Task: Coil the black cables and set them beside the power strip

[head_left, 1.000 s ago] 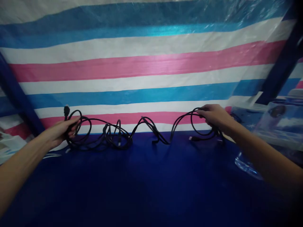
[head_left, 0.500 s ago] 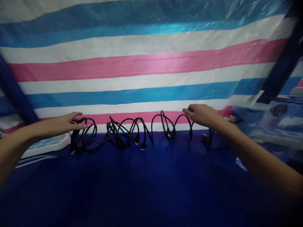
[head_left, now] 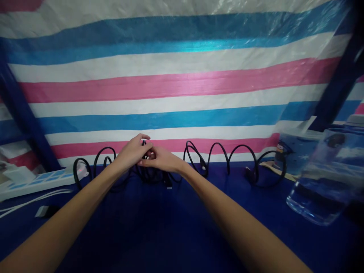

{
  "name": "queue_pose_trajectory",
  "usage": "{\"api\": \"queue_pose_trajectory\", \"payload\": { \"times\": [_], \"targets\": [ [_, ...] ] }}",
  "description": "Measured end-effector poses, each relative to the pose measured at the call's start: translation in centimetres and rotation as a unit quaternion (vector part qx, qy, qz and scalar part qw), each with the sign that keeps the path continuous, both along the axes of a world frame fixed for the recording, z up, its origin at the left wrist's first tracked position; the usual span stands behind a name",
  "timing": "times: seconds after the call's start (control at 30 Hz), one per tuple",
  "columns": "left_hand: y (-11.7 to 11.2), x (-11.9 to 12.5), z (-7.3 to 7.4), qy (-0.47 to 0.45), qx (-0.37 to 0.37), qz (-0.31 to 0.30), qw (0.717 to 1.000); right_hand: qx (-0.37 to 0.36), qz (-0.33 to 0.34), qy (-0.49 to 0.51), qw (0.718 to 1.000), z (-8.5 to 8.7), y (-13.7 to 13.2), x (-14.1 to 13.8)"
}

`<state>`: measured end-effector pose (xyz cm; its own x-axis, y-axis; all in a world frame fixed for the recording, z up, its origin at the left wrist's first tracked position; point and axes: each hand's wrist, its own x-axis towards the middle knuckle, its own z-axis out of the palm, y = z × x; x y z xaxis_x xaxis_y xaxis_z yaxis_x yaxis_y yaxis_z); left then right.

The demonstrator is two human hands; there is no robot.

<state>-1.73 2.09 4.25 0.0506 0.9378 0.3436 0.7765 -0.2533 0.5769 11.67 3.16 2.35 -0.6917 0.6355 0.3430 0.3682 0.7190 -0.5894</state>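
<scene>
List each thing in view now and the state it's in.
Left hand, fingers bent, grip hidden
Right hand, fingers curled, grip hidden
Black cables, looped, visible connectors loose
Power strip, pinkish light lit
Striped sheet, hanging, creased
Clear container, standing, contents unclear

Cables (head_left: 203, 165) lie in a row on the tabletop (head_left: 170, 235). Behind the cables hangs a sheet (head_left: 176, 87). Left of them lies a power strip (head_left: 51, 180); left and nearer, cords (head_left: 47, 195). Behind their right end is a packet (head_left: 300, 148); right of them, a container (head_left: 315, 203).
</scene>
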Motion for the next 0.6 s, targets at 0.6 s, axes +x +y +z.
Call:
{"api": "queue_pose_trajectory", "payload": {
  "times": [0.6],
  "targets": [
    [2.1,-8.6,0.4,0.172,-0.105,-0.122,0.972,-0.049,-0.386,0.244,0.888,7.9,-1.0,16.7]
  ]
}}
